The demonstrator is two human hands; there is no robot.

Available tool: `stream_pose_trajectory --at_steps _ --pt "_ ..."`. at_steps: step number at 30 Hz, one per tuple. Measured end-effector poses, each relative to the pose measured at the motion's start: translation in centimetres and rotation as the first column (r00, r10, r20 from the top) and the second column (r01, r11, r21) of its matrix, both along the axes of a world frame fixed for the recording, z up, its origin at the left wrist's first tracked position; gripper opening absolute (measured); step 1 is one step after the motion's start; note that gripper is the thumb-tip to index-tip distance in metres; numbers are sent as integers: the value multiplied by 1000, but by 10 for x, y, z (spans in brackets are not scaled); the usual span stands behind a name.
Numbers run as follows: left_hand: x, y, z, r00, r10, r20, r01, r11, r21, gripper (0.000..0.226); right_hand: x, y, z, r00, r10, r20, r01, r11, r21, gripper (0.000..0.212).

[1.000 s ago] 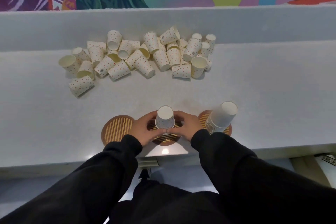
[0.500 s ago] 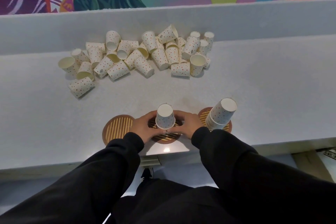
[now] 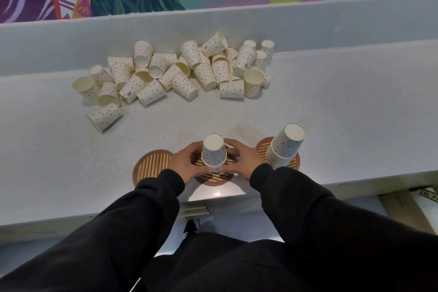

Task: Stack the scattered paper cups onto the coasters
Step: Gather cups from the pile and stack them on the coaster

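An upside-down dotted paper cup [image 3: 213,152] stands on the middle striped coaster [image 3: 214,176] near the counter's front edge. My left hand [image 3: 183,165] and my right hand [image 3: 244,159] cup its base from both sides, fingertips touching its rim. The left coaster [image 3: 151,166] is bare. On the right coaster [image 3: 294,164] rises a stack of upside-down cups [image 3: 285,146], leaning right. Several loose dotted cups [image 3: 175,71] lie scattered in a pile farther back.
A raised white ledge [image 3: 213,23] runs behind the cup pile, below a colourful mural. The counter's front edge [image 3: 47,220] is close to my body. A single cup [image 3: 104,116] lies apart at the pile's front left.
Both hands stay around the cup on the middle coaster. The view has shifted slightly; nothing else moved.
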State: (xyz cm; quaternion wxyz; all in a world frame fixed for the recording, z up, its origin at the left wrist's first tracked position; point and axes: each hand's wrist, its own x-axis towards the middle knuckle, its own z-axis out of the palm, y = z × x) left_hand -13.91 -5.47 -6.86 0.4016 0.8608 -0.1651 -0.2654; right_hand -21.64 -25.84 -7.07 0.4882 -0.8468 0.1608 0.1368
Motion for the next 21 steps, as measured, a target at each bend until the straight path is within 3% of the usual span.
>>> stream_pose_trajectory --at_steps 5,9,13,16,18,21 --pt "9 15 -1 993 82 -88 -89 992 -84 68 -13 -5 -1 1000 -13 1 13 1000 11 88" --pt "28 36 14 973 204 -103 -220 959 -179 37 -10 -3 28 972 -165 169 163 986 25 53" --pt "82 73 41 946 323 -29 -320 915 -246 27 36 19 104 830 -389 400 325 920 220 36" --pt "131 110 56 899 437 28 -417 874 -249 23 85 47 157 739 -446 504 274 883 381 27" --pt "160 137 63 860 500 105 -472 856 -209 22 122 72 175 775 -421 471 213 876 432 26" --pt "195 173 65 836 509 206 -497 861 -107 24 182 111 172 887 -249 389 117 936 332 29"
